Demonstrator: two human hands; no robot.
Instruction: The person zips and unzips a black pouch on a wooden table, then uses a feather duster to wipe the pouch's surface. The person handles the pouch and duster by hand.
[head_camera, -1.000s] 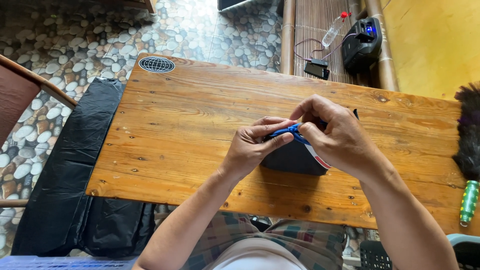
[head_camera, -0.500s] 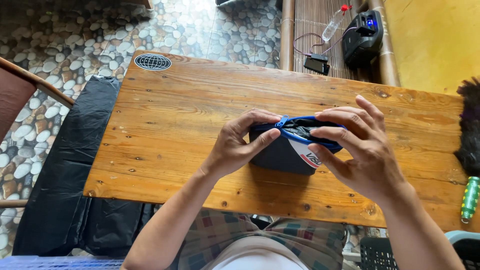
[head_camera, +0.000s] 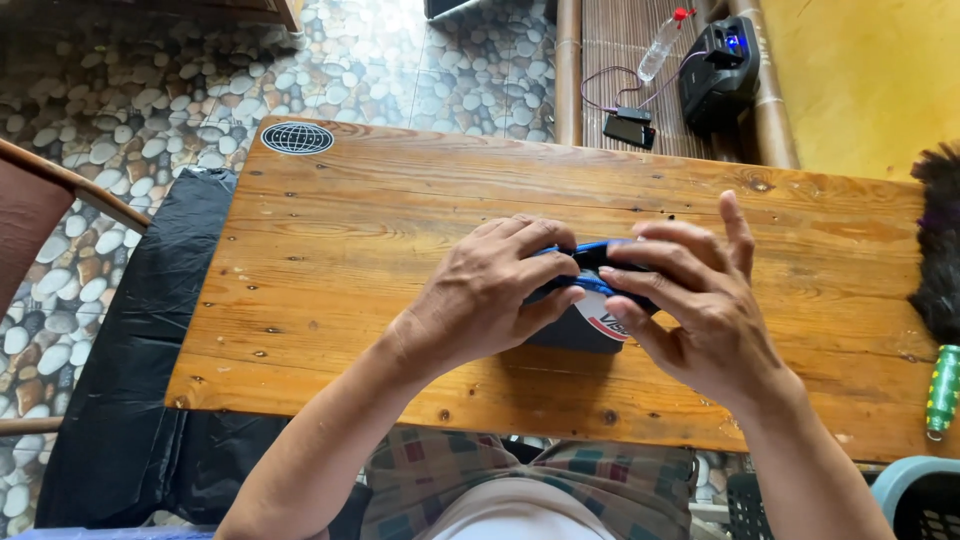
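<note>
A small dark pouch (head_camera: 590, 322) with a blue edge and a white and red patch rests on the wooden table (head_camera: 370, 230) near its front edge. My left hand (head_camera: 490, 295) covers its left side, fingers curled over the blue top edge. My right hand (head_camera: 695, 300) grips the right side, fingers bent over the top. Most of the pouch is hidden under both hands.
A black plastic sheet (head_camera: 130, 350) lies on the pebble floor left of the table. A dark feather duster (head_camera: 940, 260) with a green handle lies at the table's right end. A black radio (head_camera: 718, 60), a phone (head_camera: 629, 128) and a plastic bottle (head_camera: 662, 42) sit beyond the far edge.
Both hands have closed in over the pouch. The left hand moved right and now covers more of it; the right hand's fingers bent down over the top.
</note>
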